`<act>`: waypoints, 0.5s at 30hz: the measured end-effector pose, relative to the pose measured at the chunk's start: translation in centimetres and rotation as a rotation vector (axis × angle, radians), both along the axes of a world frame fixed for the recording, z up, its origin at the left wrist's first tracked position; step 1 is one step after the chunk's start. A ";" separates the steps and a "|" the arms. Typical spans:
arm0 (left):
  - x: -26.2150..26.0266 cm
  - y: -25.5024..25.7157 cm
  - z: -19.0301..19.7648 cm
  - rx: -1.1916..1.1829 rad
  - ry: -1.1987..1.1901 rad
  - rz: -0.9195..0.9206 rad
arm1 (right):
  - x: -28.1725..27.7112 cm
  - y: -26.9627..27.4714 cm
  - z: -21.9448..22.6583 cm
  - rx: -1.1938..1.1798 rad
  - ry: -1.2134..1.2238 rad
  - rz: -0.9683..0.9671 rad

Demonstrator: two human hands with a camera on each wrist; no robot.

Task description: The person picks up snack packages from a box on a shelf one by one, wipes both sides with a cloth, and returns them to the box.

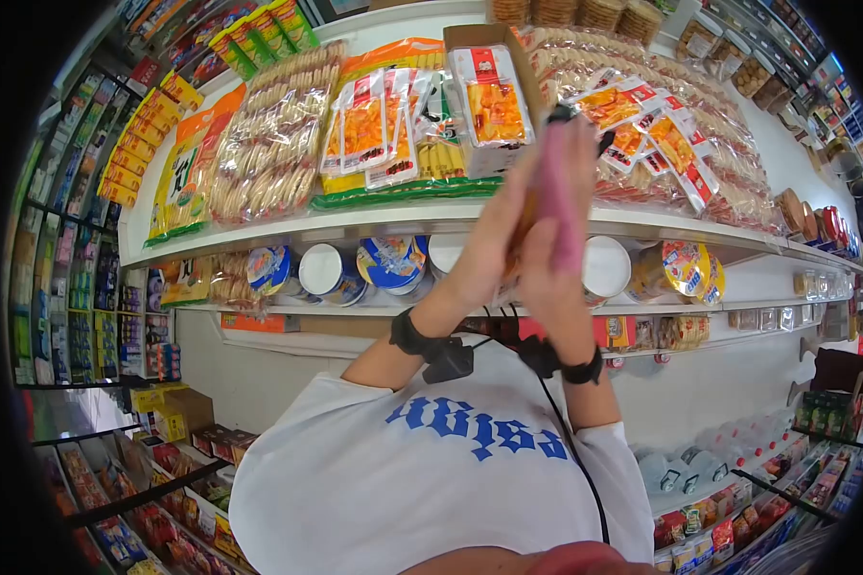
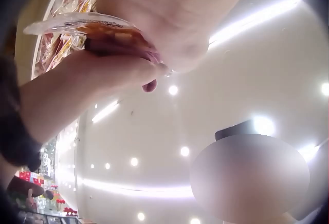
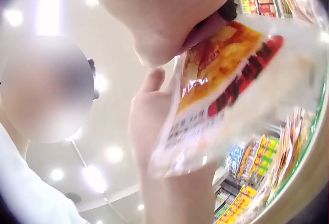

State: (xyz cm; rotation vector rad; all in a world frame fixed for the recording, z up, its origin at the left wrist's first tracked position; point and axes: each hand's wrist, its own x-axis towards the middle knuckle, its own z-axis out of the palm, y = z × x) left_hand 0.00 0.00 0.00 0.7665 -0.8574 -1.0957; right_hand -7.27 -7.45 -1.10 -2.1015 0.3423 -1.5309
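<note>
Both hands are raised close together in front of the upper shelf in the head view. My left hand point(image 1: 494, 249) holds a clear packet with an orange food picture point(image 3: 218, 67), its red and black print facing the right wrist camera. My right hand point(image 1: 558, 283) holds a slim pink thing point(image 1: 558, 187) with a black end; motion blur hides its kind. In the left wrist view, the packet's clear edge point(image 2: 56, 24) sticks out between the two hands, with the right thumb along the pink thing.
Similar packets lie on the upper shelf: some at centre left point(image 1: 364, 120), some at right point(image 1: 686, 153). A brown box point(image 1: 499, 158) with one in front stands between. Bagged round crackers point(image 1: 278, 134) flank them. Tubs point(image 1: 321, 268) stand on the shelf below.
</note>
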 end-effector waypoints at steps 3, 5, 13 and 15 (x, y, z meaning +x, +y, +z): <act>-1.2 -0.6 -0.5 -0.004 -0.082 -0.057 | -1.6 -2.7 1.4 0.067 0.057 0.060; -1.2 -0.1 0.1 -0.071 -0.010 0.016 | -1.0 -1.9 1.4 0.042 0.122 0.050; 4.9 -1.2 1.6 -0.072 0.453 0.389 | -1.4 4.5 -0.5 -0.081 0.367 0.172; 4.2 -1.3 2.0 -0.078 0.480 0.365 | -1.6 3.8 -0.9 -0.021 0.320 0.188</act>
